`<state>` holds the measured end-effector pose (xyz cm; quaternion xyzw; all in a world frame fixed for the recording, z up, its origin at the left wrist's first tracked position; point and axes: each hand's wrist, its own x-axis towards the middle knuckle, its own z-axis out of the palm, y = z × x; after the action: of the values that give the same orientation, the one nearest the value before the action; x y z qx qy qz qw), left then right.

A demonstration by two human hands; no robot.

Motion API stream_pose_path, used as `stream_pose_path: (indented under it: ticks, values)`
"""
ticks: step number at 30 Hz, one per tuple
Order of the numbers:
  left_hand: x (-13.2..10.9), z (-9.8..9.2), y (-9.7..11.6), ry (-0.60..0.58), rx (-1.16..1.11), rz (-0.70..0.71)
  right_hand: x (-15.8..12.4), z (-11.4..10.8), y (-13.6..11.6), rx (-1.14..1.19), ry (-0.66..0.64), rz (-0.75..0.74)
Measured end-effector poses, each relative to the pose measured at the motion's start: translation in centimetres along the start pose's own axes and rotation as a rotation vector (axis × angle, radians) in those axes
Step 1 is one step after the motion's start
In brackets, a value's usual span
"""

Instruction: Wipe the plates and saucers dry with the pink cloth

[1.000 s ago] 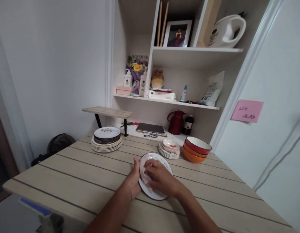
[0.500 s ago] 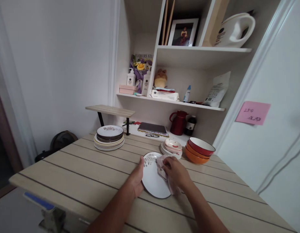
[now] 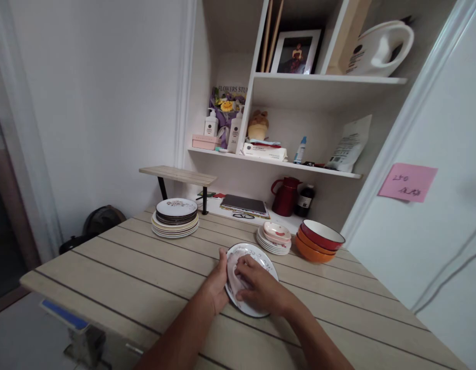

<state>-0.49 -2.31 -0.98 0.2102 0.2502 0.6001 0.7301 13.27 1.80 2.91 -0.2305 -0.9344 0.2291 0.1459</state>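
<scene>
A white plate [image 3: 269,266] with a dark rim and a printed pattern is tilted just above the table's front half. My left hand [image 3: 218,285] grips its left edge, thumb up along the rim. Bent fingers of my right hand [image 3: 257,282] press a pale pink cloth [image 3: 234,272] against the plate's face, left of its middle. Beyond the plate is a stack of small plates [image 3: 274,245] with a pink-rimmed dish [image 3: 276,231] on top. To the right of these, red and orange bowls [image 3: 318,241] are stacked.
A taller stack of plates [image 3: 175,218] stands at the table's [image 3: 145,272] back left, beside a small raised shelf [image 3: 178,176]. Behind are a dark laptop [image 3: 243,204], glasses [image 3: 243,216], a red jug [image 3: 286,197] and a dark bottle [image 3: 304,200].
My right hand has moved left across the plate with the cloth. The plate's pattern now shows at its upper right instead of its upper left. The view has shifted slightly.
</scene>
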Motion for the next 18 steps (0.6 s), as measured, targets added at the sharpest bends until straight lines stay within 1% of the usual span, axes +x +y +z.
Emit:
stream_pose_path:
  ticks: [4,5,7,9,11,13,14,16,18]
  values:
    - [-0.1,0.2,0.0,0.001,0.005,-0.042,-1.5,-1.7,1.2,0.05,-0.212,0.07]
    - [-0.1,0.3,0.0,-0.002,0.005,-0.05,-1.9,-2.1,1.7,0.034,-0.242,0.102]
    - [-0.2,0.4,0.1,0.001,0.007,-0.054,-2.5,-2.6,2.8,-0.009,-0.234,0.177]
    - [-0.3,0.4,0.1,0.023,0.01,-0.041,-2.6,-2.8,3.8,-0.063,-0.128,0.282]
    - [-0.3,0.5,0.1,0.04,0.013,-0.022,-2.2,-2.4,4.6,-0.135,0.034,0.383]
    - [-0.2,0.5,0.0,0.039,0.017,-0.008,-1.3,-1.5,4.9,-0.215,0.182,0.437]
    - [-0.2,0.5,-0.1,0.034,0.018,-0.003,-0.8,-1.0,5.0,-0.251,0.233,0.44]
    - [0.0,0.4,-0.2,0.023,0.018,0.011,0.2,0.0,4.8,-0.314,0.281,0.413]
    - [0.1,0.4,-0.2,0.024,0.021,0.03,1.0,0.8,4.4,-0.367,0.291,0.384]
